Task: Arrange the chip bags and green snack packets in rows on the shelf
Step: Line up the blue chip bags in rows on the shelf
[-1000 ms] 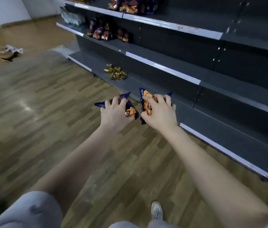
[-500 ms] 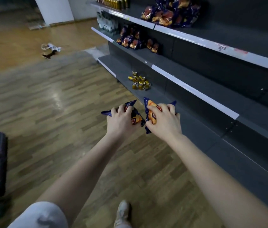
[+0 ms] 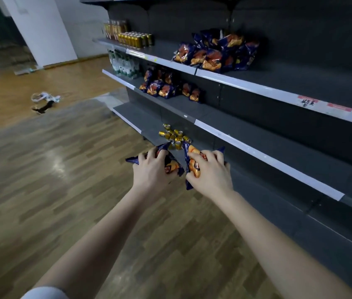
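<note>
My left hand (image 3: 152, 171) grips a dark blue chip bag (image 3: 172, 166) with orange print. My right hand (image 3: 210, 172) grips a second blue chip bag (image 3: 192, 162). Both hands are held side by side over the floor, just in front of the bottom shelf (image 3: 278, 212). A heap of the same chip bags (image 3: 216, 51) lies on the upper shelf. More chip bags (image 3: 160, 86) stand on the middle shelf, to the left. I see no green snack packets.
Small gold cans (image 3: 174, 135) lie scattered on the bottom shelf just beyond my hands. Gold cans (image 3: 135, 39) and bottles (image 3: 124, 64) stand at the far left of the shelves. A white pillar (image 3: 41, 29) and litter (image 3: 44, 101) are on the wooden floor.
My view has tilted up and turned towards the shelves, bringing the upper shelf and its chip bags into sight. Both hands still hold their bags side by side.
</note>
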Demonstrator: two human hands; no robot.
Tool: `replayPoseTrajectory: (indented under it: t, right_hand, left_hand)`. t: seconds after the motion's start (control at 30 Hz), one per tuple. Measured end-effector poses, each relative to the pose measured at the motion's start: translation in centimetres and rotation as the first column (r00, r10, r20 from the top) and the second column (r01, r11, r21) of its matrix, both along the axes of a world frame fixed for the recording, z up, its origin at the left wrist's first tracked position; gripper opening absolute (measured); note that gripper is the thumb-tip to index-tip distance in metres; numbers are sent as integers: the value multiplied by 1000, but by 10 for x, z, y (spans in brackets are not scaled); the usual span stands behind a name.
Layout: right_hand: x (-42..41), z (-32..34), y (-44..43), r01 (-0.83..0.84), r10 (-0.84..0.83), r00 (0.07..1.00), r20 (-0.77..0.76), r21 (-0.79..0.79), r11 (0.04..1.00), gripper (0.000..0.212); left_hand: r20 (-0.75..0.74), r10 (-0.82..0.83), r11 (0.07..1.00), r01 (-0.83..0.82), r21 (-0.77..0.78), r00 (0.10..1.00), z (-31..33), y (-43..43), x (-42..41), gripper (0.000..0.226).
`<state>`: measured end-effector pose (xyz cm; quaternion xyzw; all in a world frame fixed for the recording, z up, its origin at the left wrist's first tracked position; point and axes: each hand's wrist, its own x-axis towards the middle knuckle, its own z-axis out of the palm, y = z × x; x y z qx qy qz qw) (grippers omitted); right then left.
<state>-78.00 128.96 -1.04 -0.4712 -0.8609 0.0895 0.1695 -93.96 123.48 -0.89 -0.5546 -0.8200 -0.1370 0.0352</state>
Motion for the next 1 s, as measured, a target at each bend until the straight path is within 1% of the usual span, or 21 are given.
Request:
replayPoseTrajectory:
  t: [0.1, 0.3, 0.47, 0.6, 0.73, 0.83, 0.9, 1.0]
  right_hand:
    - [-17, 0, 29, 56, -56, 998, 9, 4, 998, 55]
    - [-19, -22, 87, 152, -147, 987, 65, -73, 986, 55]
    - [-23, -33, 154, 174, -169, 984, 64, -81, 981, 55]
    - [-22, -41, 215, 177, -174, 984, 40, -92, 980, 56]
    - [-13, -37, 292, 177, -175, 984, 32, -82, 981, 56]
    - [7, -21, 358, 197, -196, 980, 9, -38, 980, 56]
    - [25, -7, 402, 225, -225, 974, 6, -2, 974, 57]
    - [54, 16, 460, 310, -309, 951, -22, 40, 950, 58]
  left_hand:
    - [15, -65, 998, 66, -18, 998, -5, 37, -12, 63]
    - [47, -142, 982, 146, -116, 989, -30, 100, -19, 64]
    - [73, -156, 979, 164, -125, 985, -39, 170, -22, 64]
    - [45, -185, 972, 189, -139, 982, -44, 230, -19, 64]
    - [33, -165, 978, 167, -121, 986, -34, 309, -18, 66]
    - [72, -172, 981, 178, -76, 982, -17, 380, -4, 65]
    - [87, -209, 977, 212, -32, 974, -5, 425, 13, 63]
    - [48, -283, 959, 283, 20, 958, 10, 484, 44, 61]
